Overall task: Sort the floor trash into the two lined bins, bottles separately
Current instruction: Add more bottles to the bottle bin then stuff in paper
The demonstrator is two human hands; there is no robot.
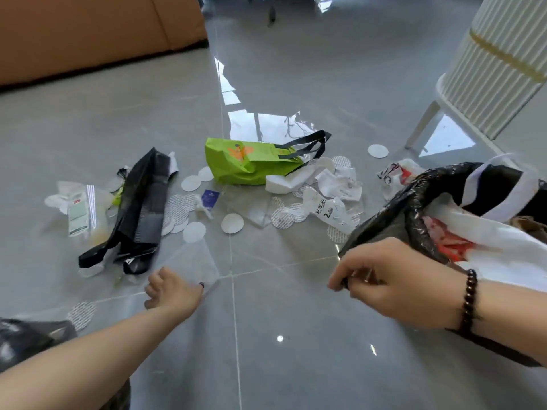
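Trash lies scattered on the grey tiled floor: a green bag (245, 162) with black handles, a black bag (139, 211), several white round seals (232, 223), crumpled white wrappers (328, 199) and clear packets (80, 208). My left hand (174, 291) reaches down to a clear plastic sheet (192, 263) on the floor and pinches its near edge. My right hand (393, 285) grips the rim of the black bin liner (414, 208) at the right. White and red plastic trash (473, 232) sits inside that liner.
A white ribbed chair or stand (485, 75) is at the upper right. A brown sofa or box (88, 34) fills the upper left. Another black liner (26, 338) shows at the lower left edge. One round seal (81, 315) lies beside it.
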